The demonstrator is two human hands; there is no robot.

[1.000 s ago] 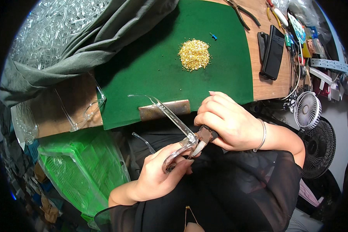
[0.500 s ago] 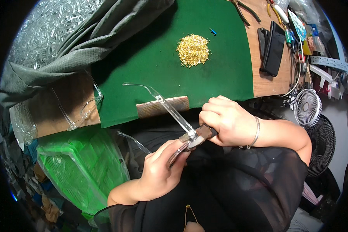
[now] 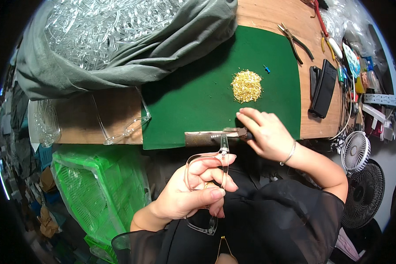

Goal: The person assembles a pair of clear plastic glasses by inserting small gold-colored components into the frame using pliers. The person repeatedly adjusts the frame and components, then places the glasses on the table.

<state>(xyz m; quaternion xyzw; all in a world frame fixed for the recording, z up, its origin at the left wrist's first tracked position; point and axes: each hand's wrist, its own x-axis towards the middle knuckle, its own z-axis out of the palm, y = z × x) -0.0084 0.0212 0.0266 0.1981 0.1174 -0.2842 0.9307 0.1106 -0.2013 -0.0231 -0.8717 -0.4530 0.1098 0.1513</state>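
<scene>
My left hand point(image 3: 185, 193) is closed around a clear plastic eyeglass frame point(image 3: 187, 171), its fingers passing through the rims. One hinge end of the frame points up toward the table edge. My right hand point(image 3: 270, 134) grips a tool with a dark handle and a brownish metal head point(image 3: 238, 133), which looks like pliers; its jaws are blurred close to the frame's hinge end, and I cannot tell whether they touch. Behind them, a metal-faced block point(image 3: 198, 139) is set at the table's front edge. Farther back lies a heap of tiny gold-coloured pieces point(image 3: 246, 86) on a green mat point(image 3: 185, 101).
A grey cloth point(image 3: 132, 75) holds a large heap of clear plastic frames point(image 3: 105, 31) at the back left. More clear frames point(image 3: 127, 132) lie below it. A blue pin point(image 3: 267, 69), pliers point(image 3: 295, 42) and a phone point(image 3: 323, 88) lie right. Green crates point(image 3: 101, 176) stand lower left.
My left hand has turned the eyeglass frame over and opened its grip somewhat. My right hand has drawn the tool off toward the table edge. The whole view has shifted.
</scene>
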